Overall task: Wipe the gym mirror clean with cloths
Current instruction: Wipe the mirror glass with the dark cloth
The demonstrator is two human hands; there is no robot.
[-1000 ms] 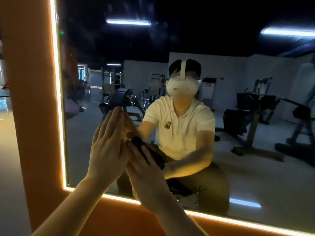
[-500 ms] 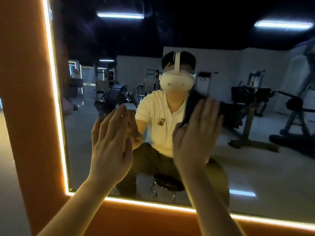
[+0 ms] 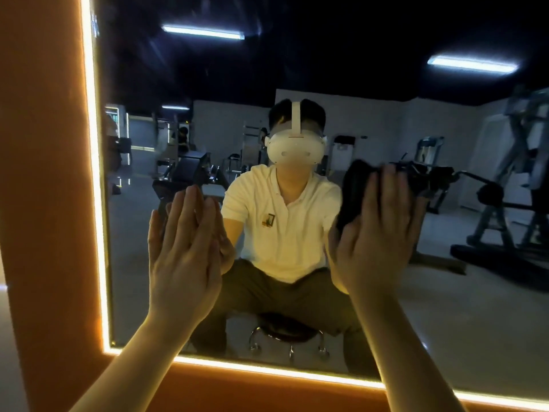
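A large gym mirror fills the view, with faint smears near its top. My left hand lies flat against the glass at lower left, fingers straight, holding nothing. My right hand presses a dark cloth flat against the glass at centre right, fingers straight and spread over it. Part of the cloth sticks out to the left of my fingers; the rest is hidden under the palm.
A lit LED strip borders the mirror along its left and bottom edges, set in an orange wall. The reflection shows a person on a round stool, gym machines and ceiling lights.
My right hand has slid the cloth up and to the right across the glass, from beside my left hand to centre right. My left hand has stayed flat in place.
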